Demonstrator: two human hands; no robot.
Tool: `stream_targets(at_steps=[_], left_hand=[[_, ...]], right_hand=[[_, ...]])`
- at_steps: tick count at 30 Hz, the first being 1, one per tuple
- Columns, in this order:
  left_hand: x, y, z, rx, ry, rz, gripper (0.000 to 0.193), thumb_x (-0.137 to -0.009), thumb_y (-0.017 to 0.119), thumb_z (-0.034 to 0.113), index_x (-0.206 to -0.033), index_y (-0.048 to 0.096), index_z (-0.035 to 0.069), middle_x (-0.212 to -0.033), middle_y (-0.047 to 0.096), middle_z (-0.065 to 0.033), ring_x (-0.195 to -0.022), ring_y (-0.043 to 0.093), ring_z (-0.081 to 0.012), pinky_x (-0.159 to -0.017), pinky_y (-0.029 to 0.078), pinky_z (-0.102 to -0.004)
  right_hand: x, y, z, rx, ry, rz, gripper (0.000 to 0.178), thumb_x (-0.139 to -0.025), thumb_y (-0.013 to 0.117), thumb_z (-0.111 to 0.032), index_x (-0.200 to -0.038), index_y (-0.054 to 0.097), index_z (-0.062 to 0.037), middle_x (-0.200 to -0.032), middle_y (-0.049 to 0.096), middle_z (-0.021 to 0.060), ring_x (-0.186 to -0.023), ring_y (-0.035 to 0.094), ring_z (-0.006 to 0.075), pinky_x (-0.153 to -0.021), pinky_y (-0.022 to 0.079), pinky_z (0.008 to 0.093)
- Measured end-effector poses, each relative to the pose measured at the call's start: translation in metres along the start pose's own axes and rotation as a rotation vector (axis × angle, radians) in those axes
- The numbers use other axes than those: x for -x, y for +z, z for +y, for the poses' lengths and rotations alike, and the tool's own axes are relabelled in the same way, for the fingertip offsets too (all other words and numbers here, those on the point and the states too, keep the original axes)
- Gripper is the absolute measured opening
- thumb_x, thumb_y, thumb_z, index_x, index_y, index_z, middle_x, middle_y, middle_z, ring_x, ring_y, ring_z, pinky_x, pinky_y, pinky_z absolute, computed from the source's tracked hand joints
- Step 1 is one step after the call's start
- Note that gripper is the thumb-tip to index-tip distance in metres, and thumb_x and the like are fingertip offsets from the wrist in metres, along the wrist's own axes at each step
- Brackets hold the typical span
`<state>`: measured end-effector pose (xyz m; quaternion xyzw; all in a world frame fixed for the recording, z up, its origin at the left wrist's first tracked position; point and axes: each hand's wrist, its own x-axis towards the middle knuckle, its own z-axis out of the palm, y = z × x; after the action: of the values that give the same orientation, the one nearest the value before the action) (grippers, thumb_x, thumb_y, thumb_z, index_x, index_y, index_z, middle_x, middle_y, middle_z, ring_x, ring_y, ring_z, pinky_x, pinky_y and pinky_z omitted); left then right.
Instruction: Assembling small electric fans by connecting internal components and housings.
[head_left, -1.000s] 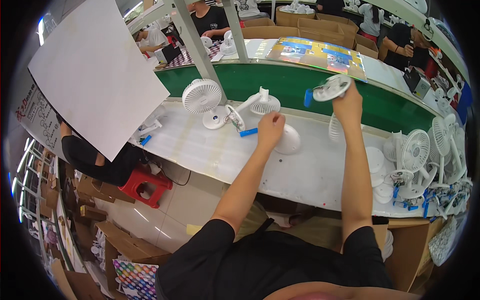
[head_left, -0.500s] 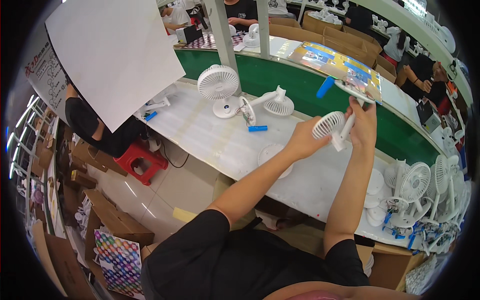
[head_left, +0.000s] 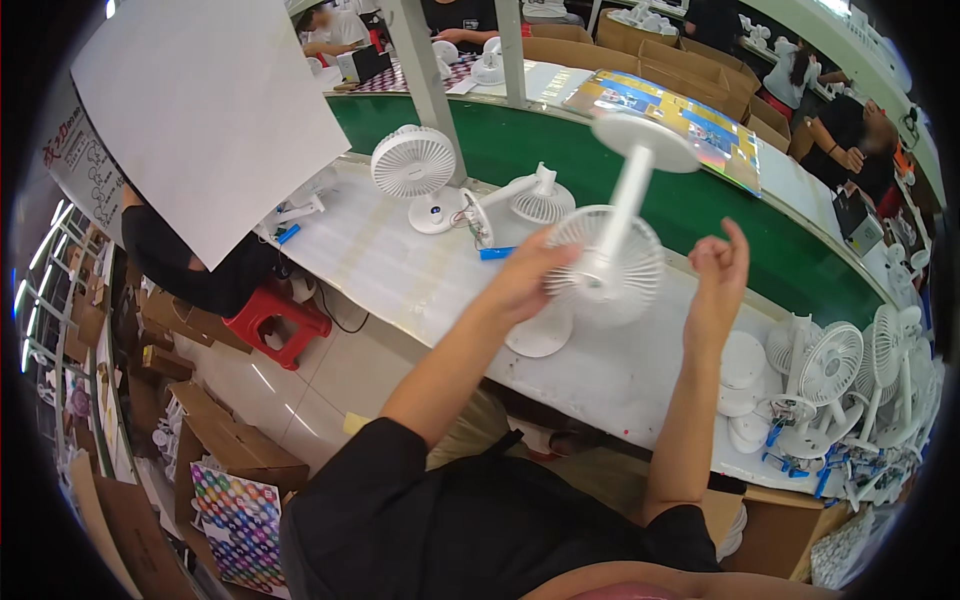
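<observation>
My left hand (head_left: pixel 527 275) grips a white desk fan (head_left: pixel 610 265) by its round grille, holding it upside down above the white workbench (head_left: pixel 400 275), so the stem and round base (head_left: pixel 645 140) point up. My right hand (head_left: pixel 718 282) hovers just right of the fan, fingers loosely curled, holding nothing. A round white disc (head_left: pixel 540 335) lies on the bench below my left hand. A blue tool (head_left: pixel 497 253) lies on the bench behind it.
An upright white fan (head_left: pixel 413 165) and a tipped fan (head_left: pixel 530 197) stand at the bench's far side. Several finished fans and white discs (head_left: pixel 830 385) crowd the right end. A green conveyor (head_left: pixel 700 210) runs behind. A red stool (head_left: pixel 277 322), cardboard boxes and other workers surround.
My left hand has taken the fan by its grille and turned it base-up. My right hand has let go of the stem and drawn away to the right.
</observation>
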<state>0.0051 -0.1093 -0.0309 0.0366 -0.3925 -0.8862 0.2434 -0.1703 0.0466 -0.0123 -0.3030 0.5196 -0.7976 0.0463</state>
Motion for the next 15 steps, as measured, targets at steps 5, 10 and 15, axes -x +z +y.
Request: stream_targets(at_steps=[5,10,15], left_hand=[[0.071,-0.049,0.067,-0.314,0.071,0.188,0.058,-0.078,0.071,0.017,-0.125,0.051,-0.009,-0.105,0.066,-0.0151,-0.087,0.066,-0.0191,-0.072,0.054,-0.0254],[0.138,-0.097,0.126,-0.264,0.251,0.295,0.064,-0.079,0.065,0.024,-0.130,0.048,-0.009,-0.114,0.063,-0.0237,-0.093,0.066,-0.0282,-0.079,0.056,-0.0344],[0.164,-0.087,0.174,-0.200,0.582,0.235,0.053,-0.088,0.056,0.024,-0.129,0.048,-0.008,-0.117,0.062,-0.0238,-0.097,0.066,-0.0303,-0.083,0.056,-0.0371]], right_hand=[[0.024,-0.013,0.065,0.448,0.106,-0.033,0.036,-0.091,0.053,-0.003,-0.127,0.050,-0.0030,-0.073,0.052,0.0008,-0.065,0.045,0.0106,-0.063,0.040,0.0226],[0.031,-0.003,0.079,0.415,0.162,-0.162,0.032,-0.092,0.054,-0.004,-0.124,0.052,-0.0049,-0.069,0.051,0.0000,-0.061,0.043,0.0097,-0.060,0.037,0.0219],[0.033,0.002,0.066,0.425,0.273,-0.209,0.033,-0.090,0.056,-0.002,-0.123,0.052,-0.0029,-0.068,0.052,0.0025,-0.060,0.047,0.0119,-0.060,0.041,0.0250]])
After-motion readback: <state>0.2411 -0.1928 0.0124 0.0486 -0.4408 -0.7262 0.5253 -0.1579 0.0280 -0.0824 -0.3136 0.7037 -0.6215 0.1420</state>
